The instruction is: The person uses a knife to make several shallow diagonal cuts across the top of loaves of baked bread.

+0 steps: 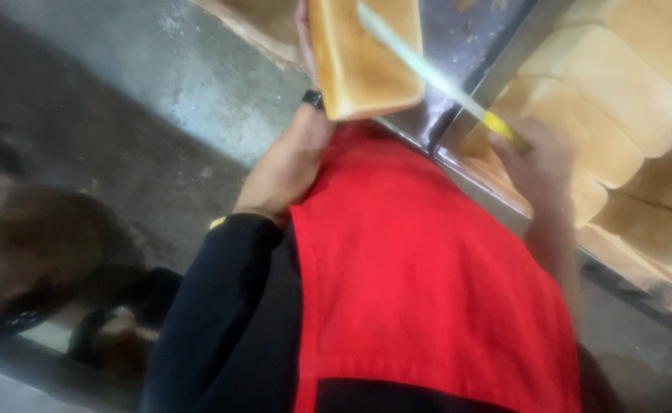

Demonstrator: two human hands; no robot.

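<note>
Now, L hand (pixel 304 34): grips loaf (pixel 362 57) upright, steadying it for blade.
R hand (pixel 535 164): clenched on knife (pixel 427 73), blade across loaf.
Nearby: more loaves (pixel 611 99) on tray.

**Around the bread counter**

Rows of pale loaves (pixel 619 115) lie packed side by side on a tray (pixel 504 210) at the right edge. A metal counter (pixel 458 46) runs along the top, strewn with crumbs. A grey concrete floor (pixel 160 99) fills the left. A red apron (pixel 420 283) covers a black sleeve (pixel 221 313).
</note>
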